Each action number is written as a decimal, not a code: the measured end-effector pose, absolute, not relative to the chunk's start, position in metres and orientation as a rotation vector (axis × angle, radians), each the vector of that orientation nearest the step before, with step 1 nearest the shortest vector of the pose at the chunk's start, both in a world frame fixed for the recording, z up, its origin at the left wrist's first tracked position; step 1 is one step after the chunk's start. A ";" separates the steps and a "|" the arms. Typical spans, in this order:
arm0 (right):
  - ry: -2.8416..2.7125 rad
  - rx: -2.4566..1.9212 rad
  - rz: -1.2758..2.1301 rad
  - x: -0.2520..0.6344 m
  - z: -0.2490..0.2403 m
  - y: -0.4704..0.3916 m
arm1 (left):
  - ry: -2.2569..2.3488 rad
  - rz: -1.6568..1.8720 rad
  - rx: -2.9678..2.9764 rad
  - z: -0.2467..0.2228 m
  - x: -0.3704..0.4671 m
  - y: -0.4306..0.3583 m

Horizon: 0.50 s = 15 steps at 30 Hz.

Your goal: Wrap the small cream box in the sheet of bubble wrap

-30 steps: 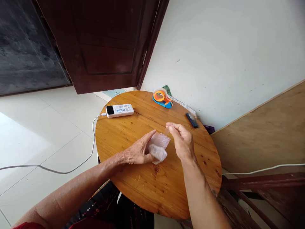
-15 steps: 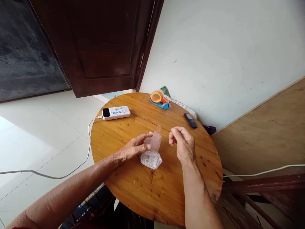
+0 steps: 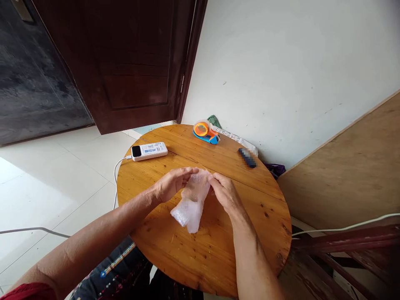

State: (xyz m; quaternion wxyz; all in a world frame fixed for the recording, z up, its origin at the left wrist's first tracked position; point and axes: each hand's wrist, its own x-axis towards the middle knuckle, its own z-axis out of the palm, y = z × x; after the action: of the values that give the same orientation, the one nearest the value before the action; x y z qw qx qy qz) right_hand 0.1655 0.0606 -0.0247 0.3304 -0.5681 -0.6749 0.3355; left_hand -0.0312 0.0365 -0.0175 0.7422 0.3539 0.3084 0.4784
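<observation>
Over the middle of the table, a clear, pinkish piece of bubble wrap [image 3: 194,193] is held up between both hands, its lower end hanging in two crumpled flaps. My left hand [image 3: 175,183] grips its upper left edge, fingers curled behind the sheet and partly hidden. At the upper right corner, the thumb and fingers of my right hand [image 3: 223,189] pinch the plastic. The labelled packet is no longer readable; whether it lies within the wrap I cannot tell.
A round wooden table [image 3: 250,233] stands against the wall. On it lie a white power bank [image 3: 150,151] with a plugged-in cable, an orange and blue tape dispenser [image 3: 206,131] and a dark blurred object [image 3: 247,158]. A brown door [image 3: 134,83] is beyond.
My right hand has come in leftward and taken hold of the wrap. The wrap is now raised and spread between both hands, with its label out of sight.
</observation>
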 end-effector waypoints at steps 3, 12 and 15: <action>-1.573 -1.540 0.949 0.176 -0.021 0.065 | 0.879 1.132 0.758 -0.019 -0.024 0.055; -1.220 -1.527 1.165 0.171 -0.027 0.071 | 1.345 1.352 1.236 -0.034 -0.033 0.059; -1.183 -1.494 1.283 0.167 -0.021 0.066 | 1.541 1.280 1.553 -0.028 -0.035 0.051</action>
State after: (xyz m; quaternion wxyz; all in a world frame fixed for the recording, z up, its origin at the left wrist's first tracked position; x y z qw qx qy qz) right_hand 0.1666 0.0664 -0.0210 0.4098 -0.5934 -0.4696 0.5094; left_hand -0.0346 0.0511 -0.0278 0.2988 0.5846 0.5802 0.4820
